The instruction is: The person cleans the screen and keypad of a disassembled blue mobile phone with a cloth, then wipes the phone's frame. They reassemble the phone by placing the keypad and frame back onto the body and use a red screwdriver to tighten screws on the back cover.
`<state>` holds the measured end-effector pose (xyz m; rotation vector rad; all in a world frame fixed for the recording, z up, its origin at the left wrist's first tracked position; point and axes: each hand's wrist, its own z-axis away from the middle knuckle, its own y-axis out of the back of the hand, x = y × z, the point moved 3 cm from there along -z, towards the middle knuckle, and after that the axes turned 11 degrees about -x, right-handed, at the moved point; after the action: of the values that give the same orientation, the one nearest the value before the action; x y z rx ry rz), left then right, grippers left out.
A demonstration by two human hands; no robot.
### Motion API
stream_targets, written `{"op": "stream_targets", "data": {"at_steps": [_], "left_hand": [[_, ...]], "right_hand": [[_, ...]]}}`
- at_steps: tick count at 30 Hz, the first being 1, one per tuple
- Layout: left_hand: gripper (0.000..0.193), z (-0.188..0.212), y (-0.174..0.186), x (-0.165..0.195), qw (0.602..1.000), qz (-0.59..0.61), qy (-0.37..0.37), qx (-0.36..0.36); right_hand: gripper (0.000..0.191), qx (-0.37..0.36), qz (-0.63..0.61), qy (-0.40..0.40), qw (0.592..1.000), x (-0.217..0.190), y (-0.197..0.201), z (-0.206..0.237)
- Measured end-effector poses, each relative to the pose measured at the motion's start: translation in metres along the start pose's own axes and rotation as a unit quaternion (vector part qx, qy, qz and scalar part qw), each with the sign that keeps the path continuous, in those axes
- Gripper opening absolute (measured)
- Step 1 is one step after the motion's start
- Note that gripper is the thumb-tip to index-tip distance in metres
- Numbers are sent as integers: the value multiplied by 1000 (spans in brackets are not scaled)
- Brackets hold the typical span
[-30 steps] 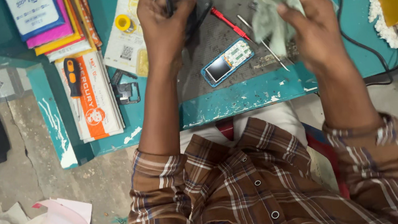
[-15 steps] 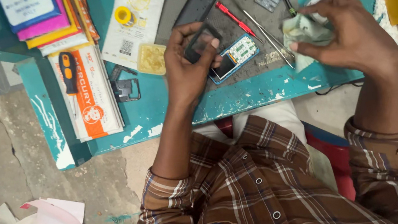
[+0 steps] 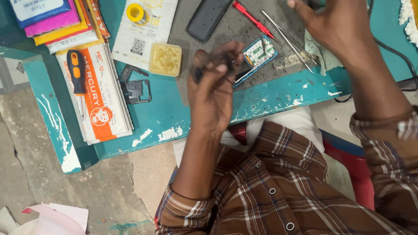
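Your left hand (image 3: 213, 87) has its grip closed around a small dark, blurred part just above the opened blue phone with its green circuit board (image 3: 254, 58), which lies on the grey mat (image 3: 258, 0) of the teal desk (image 3: 193, 119). Your right hand (image 3: 337, 11) pinches a thin dark tool near the metal tweezers (image 3: 287, 41); a red screwdriver (image 3: 253, 19) lies beside them.

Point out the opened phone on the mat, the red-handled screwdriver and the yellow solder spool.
opened phone (image 3: 260, 55): head view, on its exposed circuit board.
red-handled screwdriver (image 3: 248, 14): head view, on the red handle.
yellow solder spool (image 3: 135, 12): head view, on the spool's rim.
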<state>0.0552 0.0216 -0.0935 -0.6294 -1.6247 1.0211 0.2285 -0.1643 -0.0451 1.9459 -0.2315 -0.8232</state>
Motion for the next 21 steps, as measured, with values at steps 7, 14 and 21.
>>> {"op": "stream_targets", "data": {"at_steps": [7, 14, 21], "left_hand": [[29, 6, -10, -17, 986, -119, 85, 79], [31, 10, -19, -24, 980, -153, 85, 92], [44, 10, -24, -21, 982, -161, 90, 30]], "right_hand": [[15, 143, 72, 146, 976, -59, 16, 65], [17, -53, 98, 250, 962, -93, 0, 81], [18, -90, 78, 183, 976, -96, 4, 76]]}}
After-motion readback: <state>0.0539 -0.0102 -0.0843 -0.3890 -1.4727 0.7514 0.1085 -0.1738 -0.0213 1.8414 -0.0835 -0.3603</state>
